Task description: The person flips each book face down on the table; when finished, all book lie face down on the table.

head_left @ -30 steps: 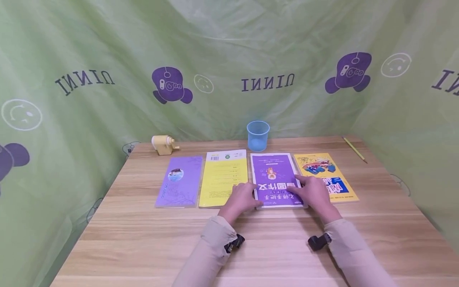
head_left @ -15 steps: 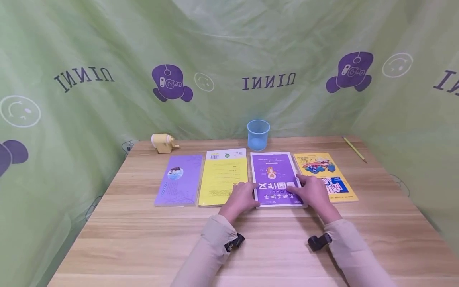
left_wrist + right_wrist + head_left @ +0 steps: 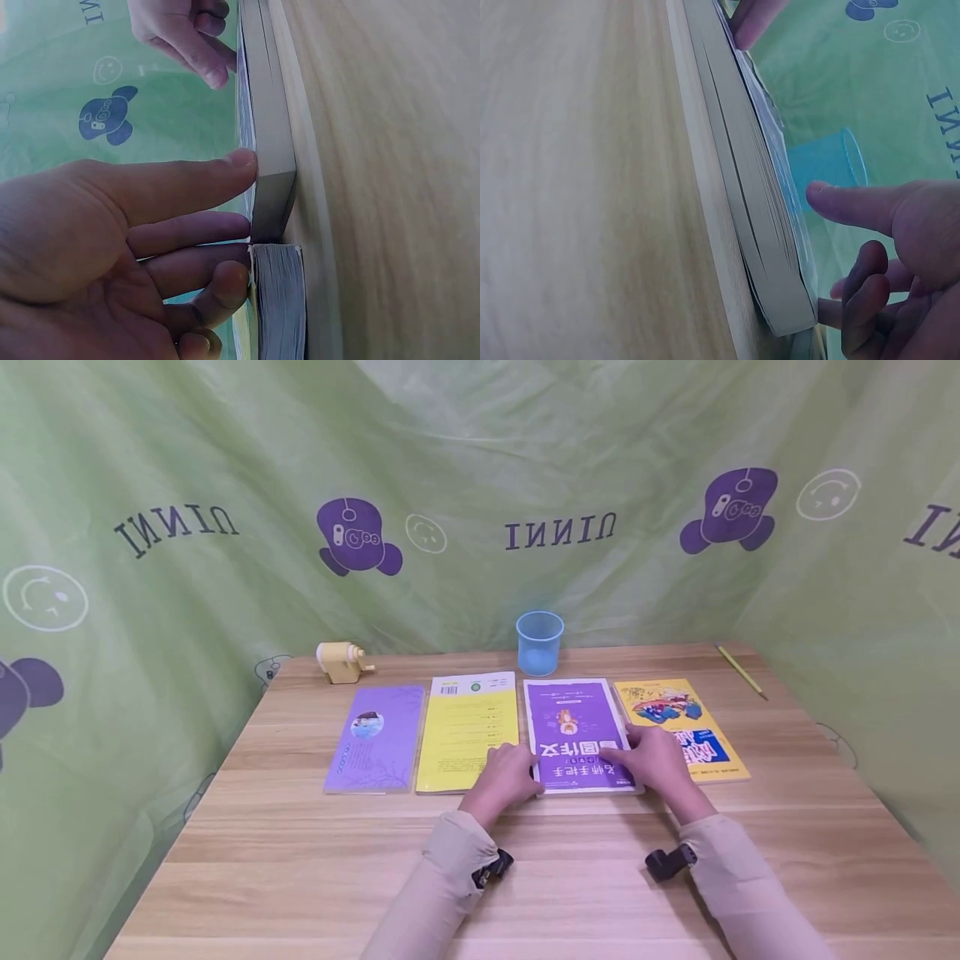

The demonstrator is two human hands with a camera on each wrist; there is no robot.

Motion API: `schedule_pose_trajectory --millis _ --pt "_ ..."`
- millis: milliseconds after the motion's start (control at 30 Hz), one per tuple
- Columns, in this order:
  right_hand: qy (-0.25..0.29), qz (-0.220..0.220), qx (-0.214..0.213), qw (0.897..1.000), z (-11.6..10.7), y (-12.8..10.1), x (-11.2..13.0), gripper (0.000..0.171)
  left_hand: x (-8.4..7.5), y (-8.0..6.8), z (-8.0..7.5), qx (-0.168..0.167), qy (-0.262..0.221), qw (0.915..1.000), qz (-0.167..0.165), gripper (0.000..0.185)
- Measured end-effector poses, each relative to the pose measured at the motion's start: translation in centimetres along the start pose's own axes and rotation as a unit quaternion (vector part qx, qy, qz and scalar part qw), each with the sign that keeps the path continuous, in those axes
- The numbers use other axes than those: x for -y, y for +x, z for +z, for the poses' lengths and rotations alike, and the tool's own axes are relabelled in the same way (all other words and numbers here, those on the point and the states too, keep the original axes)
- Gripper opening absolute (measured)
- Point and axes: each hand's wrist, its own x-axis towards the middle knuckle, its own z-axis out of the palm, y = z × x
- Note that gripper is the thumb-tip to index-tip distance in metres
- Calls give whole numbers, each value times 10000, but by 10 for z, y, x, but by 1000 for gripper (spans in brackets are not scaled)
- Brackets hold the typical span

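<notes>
A thick purple book (image 3: 567,702) with white lettering lies flat on the table, turned upside down to this view. My left hand (image 3: 504,777) is at its near left corner, thumb (image 3: 217,176) straight against the corner in the left wrist view. That hand's other fingers lie over the edge of the yellow book (image 3: 471,718) beside it. At the purple book's right side is my right hand (image 3: 660,766), its thumb (image 3: 855,204) extended over the cover and its fingers along the side. In the right wrist view, the page block (image 3: 742,172) faces the camera.
A light purple booklet (image 3: 378,735) lies left, and an orange book (image 3: 671,689) lies right, partly behind my right hand. Along the back stand a yellow pencil sharpener (image 3: 343,664) and a blue mesh cup (image 3: 540,647). A pencil (image 3: 742,672) lies at the far right. Green curtains surround the table.
Both hands stay nearly still at the purple book; the left hand shifts only very slightly. The books and other things hold their places, apart from a slight sway of the head view.
</notes>
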Motion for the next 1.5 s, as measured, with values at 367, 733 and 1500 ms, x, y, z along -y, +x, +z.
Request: schedule_pose_trajectory --millis 367,733,1500 --pt "387 258 31 9989 -6 0 0 79 3 2 3 4 19 10000 -44 35" --pt "830 275 -152 9961 -14 1 -3 71 1 1 1 -21 -63 9999 -124 30" --pt "2304 724 411 9695 -30 5 -7 67 1 1 0 -56 -176 9997 -133 18"
